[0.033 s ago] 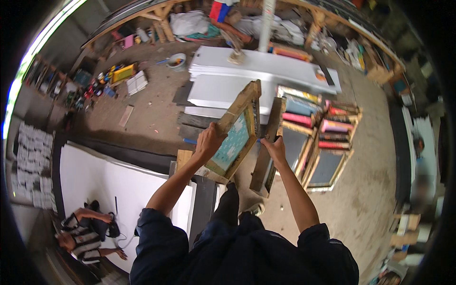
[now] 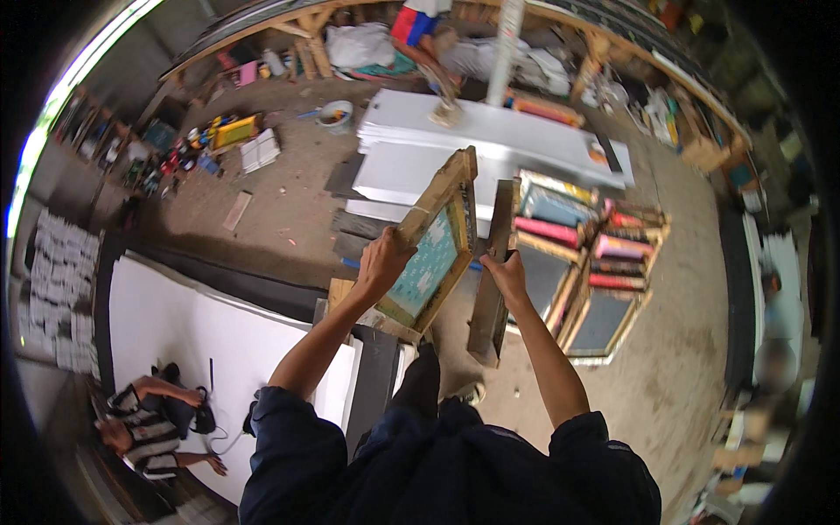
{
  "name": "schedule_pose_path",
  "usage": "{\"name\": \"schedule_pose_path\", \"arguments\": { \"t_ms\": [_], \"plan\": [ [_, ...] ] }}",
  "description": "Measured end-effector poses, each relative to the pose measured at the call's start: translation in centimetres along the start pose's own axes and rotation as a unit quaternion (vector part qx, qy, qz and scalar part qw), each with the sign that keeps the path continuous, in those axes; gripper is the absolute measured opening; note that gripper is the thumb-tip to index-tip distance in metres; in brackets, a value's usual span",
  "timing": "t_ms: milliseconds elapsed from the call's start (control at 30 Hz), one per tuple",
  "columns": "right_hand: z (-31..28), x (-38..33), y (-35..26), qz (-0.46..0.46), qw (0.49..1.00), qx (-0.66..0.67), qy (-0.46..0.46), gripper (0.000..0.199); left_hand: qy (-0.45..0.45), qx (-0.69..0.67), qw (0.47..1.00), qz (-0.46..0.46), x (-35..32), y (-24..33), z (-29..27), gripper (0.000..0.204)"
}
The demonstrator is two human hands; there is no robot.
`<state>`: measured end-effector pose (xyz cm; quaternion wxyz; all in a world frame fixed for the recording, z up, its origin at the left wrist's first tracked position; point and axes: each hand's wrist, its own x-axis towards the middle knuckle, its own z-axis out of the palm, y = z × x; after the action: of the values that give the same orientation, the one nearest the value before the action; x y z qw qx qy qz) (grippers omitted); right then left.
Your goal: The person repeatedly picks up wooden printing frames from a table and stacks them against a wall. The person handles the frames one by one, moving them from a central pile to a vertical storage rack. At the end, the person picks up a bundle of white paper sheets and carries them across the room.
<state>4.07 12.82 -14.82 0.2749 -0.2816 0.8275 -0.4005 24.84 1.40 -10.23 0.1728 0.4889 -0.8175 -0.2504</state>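
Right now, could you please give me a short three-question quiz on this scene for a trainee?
1. True or false: the left hand grips a wooden screen frame with teal mesh.
2. What does the right hand hold? A) a bucket B) a second wooden frame, seen edge-on C) nothing
3. What is the crouching person at lower left beside?

Key: 1 true. 2 B. 3 a large white sheet on the floor.

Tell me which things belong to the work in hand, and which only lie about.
In hand:
left hand gripping the teal-mesh wooden frame
right hand gripping the edge-on wooden frame

Lying about:
stacked frames
white boards
bowl
yellow box
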Motion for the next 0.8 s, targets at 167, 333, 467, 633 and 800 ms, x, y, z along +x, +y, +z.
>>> {"name": "schedule_pose_path", "arguments": {
  "t_ms": [167, 333, 467, 633, 800],
  "plan": [
    [4.6, 4.0, -12.5, -0.155, 0.975, -0.002, -0.158, 0.053, 0.152, 0.002, 0.988, -0.038, 2.6, -4.8, -9.6, 0.05],
    [10.0, 7.2, -21.6, -0.245, 0.94, 0.011, -0.239, 0.049, 0.248, -0.022, 0.959, -0.136, 3.8, -7.6, -17.1, 0.048],
    [14.7, 8.9, -28.8, -0.28, 0.917, 0.016, -0.284, 0.056, 0.33, -0.007, 0.924, -0.191, 4.3, -10.0, -21.8, 0.048],
    [21.6, 11.5, -35.4, -0.335, 0.886, 0.035, -0.317, 0.053, 0.412, 0.03, 0.879, -0.238, 6.4, -13.5, -26.1, 0.047],
    [29.8, 16.2, -40.7, -0.417, 0.842, 0.053, -0.337, 0.05, 0.475, 0.098, 0.828, -0.28, 11.0, -18.0, -28.3, 0.046]
  ]
}}
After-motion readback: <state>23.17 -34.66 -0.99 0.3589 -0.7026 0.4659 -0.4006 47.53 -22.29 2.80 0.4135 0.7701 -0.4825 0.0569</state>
